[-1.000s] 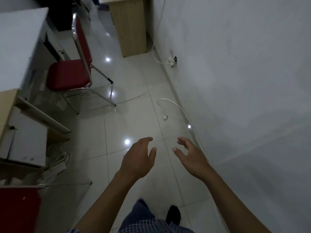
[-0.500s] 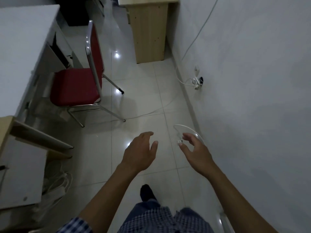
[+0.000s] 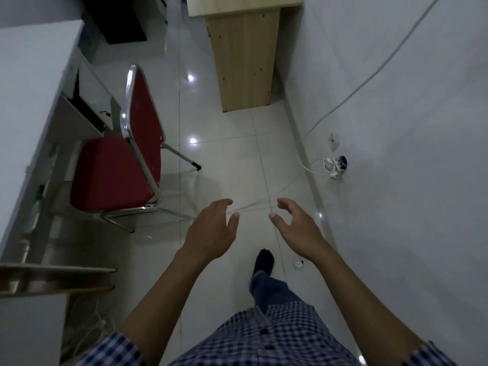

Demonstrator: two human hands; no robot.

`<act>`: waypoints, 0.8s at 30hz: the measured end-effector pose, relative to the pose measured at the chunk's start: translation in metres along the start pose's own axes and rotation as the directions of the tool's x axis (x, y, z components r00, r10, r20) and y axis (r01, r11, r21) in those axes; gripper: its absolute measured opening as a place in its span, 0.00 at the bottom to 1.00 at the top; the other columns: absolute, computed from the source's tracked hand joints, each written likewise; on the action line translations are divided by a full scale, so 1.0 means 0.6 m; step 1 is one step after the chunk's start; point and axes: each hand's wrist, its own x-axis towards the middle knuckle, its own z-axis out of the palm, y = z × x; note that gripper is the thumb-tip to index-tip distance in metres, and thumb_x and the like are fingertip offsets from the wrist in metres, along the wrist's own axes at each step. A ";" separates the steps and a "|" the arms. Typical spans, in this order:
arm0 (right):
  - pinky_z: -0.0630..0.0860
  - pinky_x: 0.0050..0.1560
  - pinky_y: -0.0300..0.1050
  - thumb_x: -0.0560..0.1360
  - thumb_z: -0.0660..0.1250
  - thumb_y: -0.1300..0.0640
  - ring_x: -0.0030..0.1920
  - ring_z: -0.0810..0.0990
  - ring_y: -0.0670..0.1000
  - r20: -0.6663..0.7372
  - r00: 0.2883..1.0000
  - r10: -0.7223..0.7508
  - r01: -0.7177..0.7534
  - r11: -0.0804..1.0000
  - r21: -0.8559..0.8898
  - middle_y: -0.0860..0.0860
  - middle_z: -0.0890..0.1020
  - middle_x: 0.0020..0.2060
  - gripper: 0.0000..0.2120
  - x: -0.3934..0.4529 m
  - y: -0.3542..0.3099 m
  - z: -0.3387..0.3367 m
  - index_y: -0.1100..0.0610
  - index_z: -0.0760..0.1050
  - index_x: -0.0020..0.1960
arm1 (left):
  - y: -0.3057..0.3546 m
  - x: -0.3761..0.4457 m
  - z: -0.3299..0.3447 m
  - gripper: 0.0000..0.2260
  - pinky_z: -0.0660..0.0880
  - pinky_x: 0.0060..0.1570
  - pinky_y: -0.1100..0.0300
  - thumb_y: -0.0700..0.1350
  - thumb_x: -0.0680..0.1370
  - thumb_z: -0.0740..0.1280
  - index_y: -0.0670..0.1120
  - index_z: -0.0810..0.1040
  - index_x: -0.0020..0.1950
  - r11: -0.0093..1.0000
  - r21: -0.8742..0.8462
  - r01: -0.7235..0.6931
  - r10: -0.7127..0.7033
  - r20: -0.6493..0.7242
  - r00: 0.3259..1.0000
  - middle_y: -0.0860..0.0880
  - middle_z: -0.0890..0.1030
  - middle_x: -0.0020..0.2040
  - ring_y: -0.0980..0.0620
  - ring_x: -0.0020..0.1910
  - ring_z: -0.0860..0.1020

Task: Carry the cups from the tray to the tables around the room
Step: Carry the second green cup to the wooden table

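Over the tiled floor [image 3: 232, 159], left hand [image 3: 211, 231] and right hand [image 3: 298, 231] hang spread, holding nothing.

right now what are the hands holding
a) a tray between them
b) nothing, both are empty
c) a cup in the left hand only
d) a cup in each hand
b: the left hand and the right hand are both held out over the tiled floor with fingers spread and open, and no cup or tray shows anywhere in the head view.

The red chair [image 3: 116, 165] and wooden desk [image 3: 244, 52] loom nearer.
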 end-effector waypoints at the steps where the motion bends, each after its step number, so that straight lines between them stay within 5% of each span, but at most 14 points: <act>1: 0.62 0.64 0.37 0.81 0.64 0.42 0.66 0.68 0.40 0.008 1.000 -0.004 0.004 1.000 -0.007 0.45 0.72 0.73 0.29 0.032 -0.015 -0.010 0.50 0.64 0.78 | 0.006 0.032 -0.011 0.22 0.69 0.65 0.53 0.54 0.83 0.58 0.47 0.67 0.75 1.000 0.006 -0.001 0.001 0.004 1.000 0.47 0.72 0.73 0.47 0.68 0.73; 18: 0.62 0.62 0.38 0.81 0.63 0.41 0.72 0.70 0.48 -0.093 0.994 -0.049 0.037 0.991 -0.128 0.46 0.72 0.74 0.29 0.510 -0.211 -0.153 0.51 0.65 0.78 | 0.055 0.574 -0.172 0.23 0.67 0.67 0.54 0.55 0.83 0.59 0.46 0.67 0.75 0.994 -0.018 -0.107 0.106 -0.052 0.993 0.45 0.72 0.73 0.47 0.70 0.71; 24: 0.62 0.63 0.38 0.81 0.63 0.42 0.73 0.70 0.48 -0.180 0.983 0.028 -0.043 0.996 -0.083 0.47 0.71 0.75 0.29 0.725 -0.300 -0.163 0.51 0.64 0.78 | 0.033 0.819 -0.259 0.23 0.67 0.65 0.55 0.55 0.83 0.58 0.47 0.67 0.75 0.981 -0.003 -0.194 0.194 0.034 0.980 0.47 0.72 0.74 0.48 0.70 0.72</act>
